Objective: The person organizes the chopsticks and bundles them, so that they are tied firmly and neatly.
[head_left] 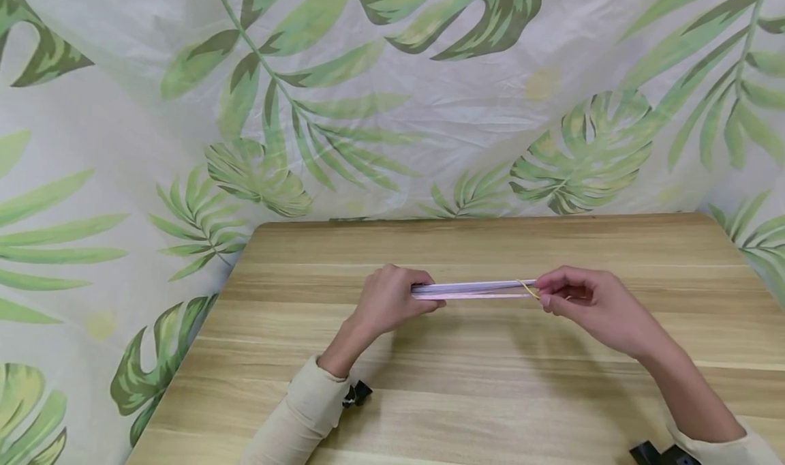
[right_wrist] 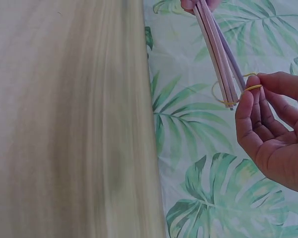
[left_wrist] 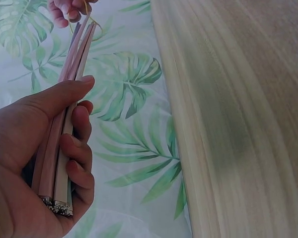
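My left hand [head_left: 388,300] grips one end of a bundle of long, slim sticks [head_left: 469,288] in pale pink, white and grey. In the left wrist view the thumb lies along the sticks [left_wrist: 53,153], with the fingers curled round them. Their near ends look dark and speckled; the kind of stick is unclear. At the other end, my right hand [head_left: 604,309] pinches a thin yellow rubber band [right_wrist: 228,102] between thumb and fingers. The band loops about the stick ends, which spread slightly apart there. Fingers hide part of the band.
Both hands are above a wood-grain table [head_left: 490,410]. Behind it hangs a pale cloth [head_left: 466,124] with a green leaf print. A black device [head_left: 358,393] sits by the left sleeve, another [head_left: 665,453] by the right wrist.
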The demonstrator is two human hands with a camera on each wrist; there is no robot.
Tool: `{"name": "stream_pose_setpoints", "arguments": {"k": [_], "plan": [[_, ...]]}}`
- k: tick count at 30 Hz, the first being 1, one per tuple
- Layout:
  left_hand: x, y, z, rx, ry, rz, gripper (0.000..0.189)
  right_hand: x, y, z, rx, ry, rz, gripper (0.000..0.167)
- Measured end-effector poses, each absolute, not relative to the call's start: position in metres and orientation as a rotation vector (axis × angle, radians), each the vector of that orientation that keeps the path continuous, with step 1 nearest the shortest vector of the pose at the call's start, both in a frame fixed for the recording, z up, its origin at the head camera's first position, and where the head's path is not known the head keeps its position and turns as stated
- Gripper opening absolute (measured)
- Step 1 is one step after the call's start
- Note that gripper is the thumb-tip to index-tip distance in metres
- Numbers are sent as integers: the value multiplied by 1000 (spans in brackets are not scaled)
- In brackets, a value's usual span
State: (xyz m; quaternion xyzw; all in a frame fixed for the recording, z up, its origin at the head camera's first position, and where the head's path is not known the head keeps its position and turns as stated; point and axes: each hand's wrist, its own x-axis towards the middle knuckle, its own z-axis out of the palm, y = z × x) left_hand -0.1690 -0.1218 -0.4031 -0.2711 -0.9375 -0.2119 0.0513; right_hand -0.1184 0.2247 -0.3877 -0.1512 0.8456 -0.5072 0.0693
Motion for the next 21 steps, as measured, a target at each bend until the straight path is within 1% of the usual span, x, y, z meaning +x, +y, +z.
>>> {"name": "stream_pose_setpoints", "arguments": {"k": [7, 21], "plan": [[-169, -124, -401, -843, -2854, -639, 18, -116, 227, -389, -471, 2639, -1519, 14], [-170, -127, -396, -866, -2861, -665, 18, -117, 237, -388, -447, 2681, -1551, 18]]}}
